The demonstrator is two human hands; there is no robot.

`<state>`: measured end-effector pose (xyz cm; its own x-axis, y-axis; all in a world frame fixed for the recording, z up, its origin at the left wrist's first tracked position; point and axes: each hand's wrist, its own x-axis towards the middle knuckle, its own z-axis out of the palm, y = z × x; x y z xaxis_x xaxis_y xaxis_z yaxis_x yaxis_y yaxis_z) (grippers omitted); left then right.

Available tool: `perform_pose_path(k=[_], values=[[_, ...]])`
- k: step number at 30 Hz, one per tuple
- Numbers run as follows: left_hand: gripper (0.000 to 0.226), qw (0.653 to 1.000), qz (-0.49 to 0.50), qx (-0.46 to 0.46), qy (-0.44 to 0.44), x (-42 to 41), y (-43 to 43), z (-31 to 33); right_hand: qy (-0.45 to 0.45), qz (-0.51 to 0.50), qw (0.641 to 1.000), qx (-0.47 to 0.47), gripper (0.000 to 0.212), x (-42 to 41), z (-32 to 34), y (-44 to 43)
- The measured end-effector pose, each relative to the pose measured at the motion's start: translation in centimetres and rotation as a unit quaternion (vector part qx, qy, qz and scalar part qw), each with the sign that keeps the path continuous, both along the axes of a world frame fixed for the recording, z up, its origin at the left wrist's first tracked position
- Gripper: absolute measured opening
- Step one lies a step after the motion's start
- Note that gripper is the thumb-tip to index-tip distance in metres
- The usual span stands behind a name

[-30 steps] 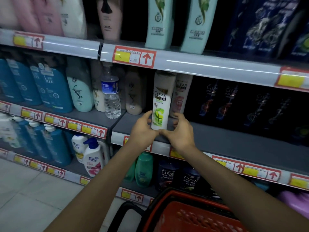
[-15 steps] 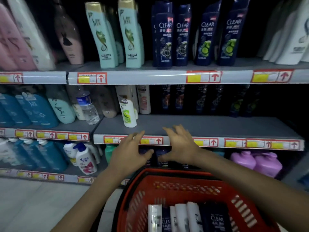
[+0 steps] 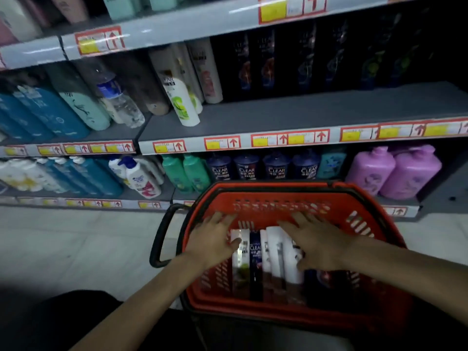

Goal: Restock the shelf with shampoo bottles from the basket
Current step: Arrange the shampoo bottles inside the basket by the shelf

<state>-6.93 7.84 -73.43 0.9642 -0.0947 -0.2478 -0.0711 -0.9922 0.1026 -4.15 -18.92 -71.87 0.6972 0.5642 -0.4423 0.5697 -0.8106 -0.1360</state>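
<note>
**Open hands over a basket of shampoo in a dim shop aisle**

Left hand [image 3: 215, 239] and right hand [image 3: 316, 247] were spread flat, grasping nothing, over shampoo bottles [image 3: 276, 252] in a red basket [image 3: 278, 196] at lower centre of the frame. At least five bottles lay side by side; contact with the hands could not be told. A grey shelf [image 3: 304, 110] across mid-frame held one white bottle [image 3: 182, 105] near its front edge. Two purple jugs [image 3: 372, 171] stood lower right, with pale floor [image 3: 76, 244] lower left.
</note>
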Motion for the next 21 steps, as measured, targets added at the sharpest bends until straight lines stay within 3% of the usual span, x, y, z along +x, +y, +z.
perform_pose_path(k=[5, 12, 17, 21], values=[[0.074, 0.995, -0.038, 0.066, 0.065, 1.3, -1.4, -5.4, 0.001, 0.078, 0.996, -0.050, 0.092, -1.4, -3.2, 0.2], [0.088, 0.980, -0.049, 0.135, 0.134, 5.1, -3.7, -12.4, -0.018, 0.074, 0.994, -0.073, 0.075, -0.6, -4.6, -1.4], [0.074, 0.976, -0.036, 0.181, 0.119, 6.7, -4.5, -16.2, -0.023, 0.060, 0.995, -0.079, 0.066, -0.2, -5.4, -2.5], [0.081, 0.976, -0.027, 0.194, 0.097, 7.1, -5.1, -17.5, -0.020, 0.056, 0.994, -0.090, 0.066, 0.2, -5.9, -3.4]])
